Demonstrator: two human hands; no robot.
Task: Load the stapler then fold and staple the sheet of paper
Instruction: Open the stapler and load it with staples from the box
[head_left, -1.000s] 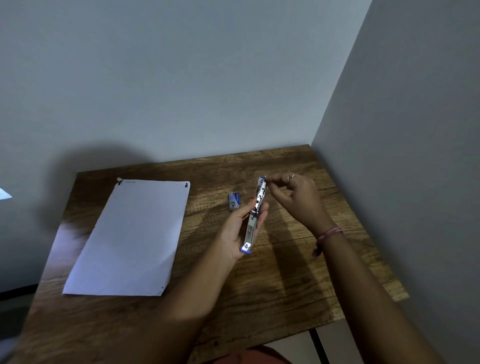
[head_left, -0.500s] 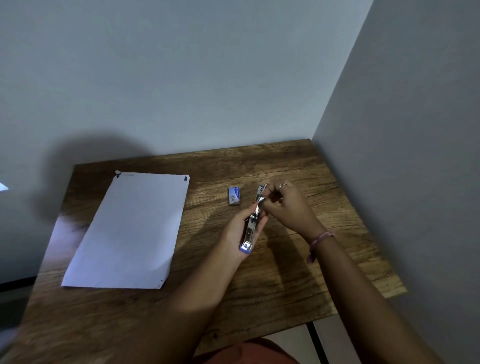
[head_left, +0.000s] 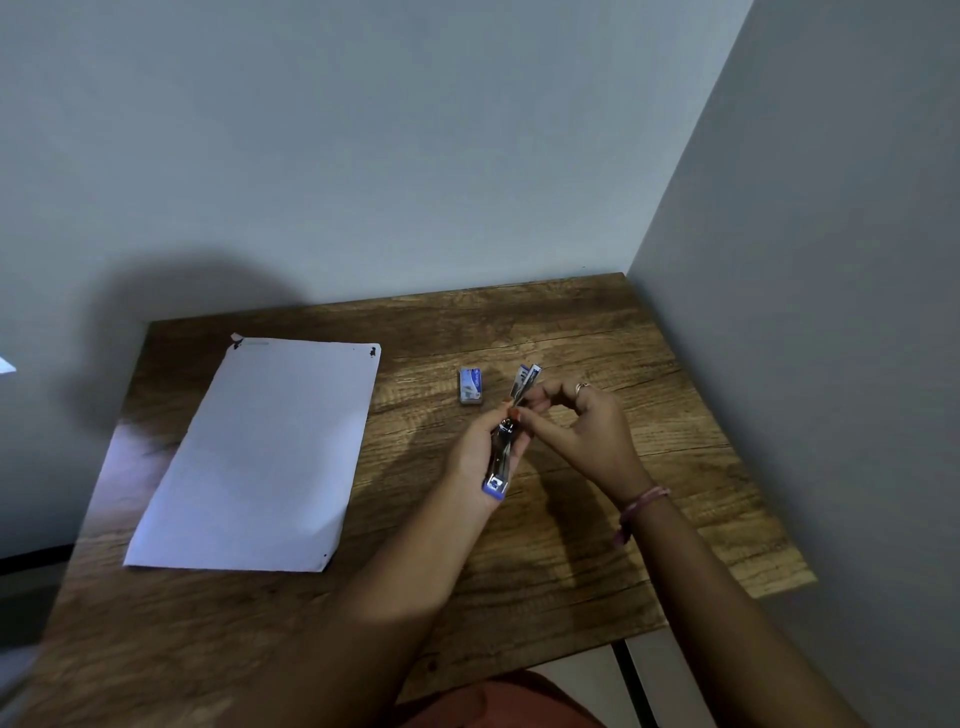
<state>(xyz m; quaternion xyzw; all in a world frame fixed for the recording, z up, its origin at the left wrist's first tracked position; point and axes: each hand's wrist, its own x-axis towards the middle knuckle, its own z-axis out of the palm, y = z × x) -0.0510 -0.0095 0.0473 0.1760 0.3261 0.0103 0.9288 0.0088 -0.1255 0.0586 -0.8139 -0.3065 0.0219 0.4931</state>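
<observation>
While the left hand (head_left: 478, 447) holds the stapler (head_left: 506, 441) pointing away, the right hand (head_left: 576, 431) pinches its far, open end.

No legible text anywhere.

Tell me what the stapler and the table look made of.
Stapler: bright, shiny metal body, probably steel, judging by its glints, with blue tips that look like plastic. Table: brown wood grain with a matte finish; solid wood or printed laminate cannot be told.
</observation>
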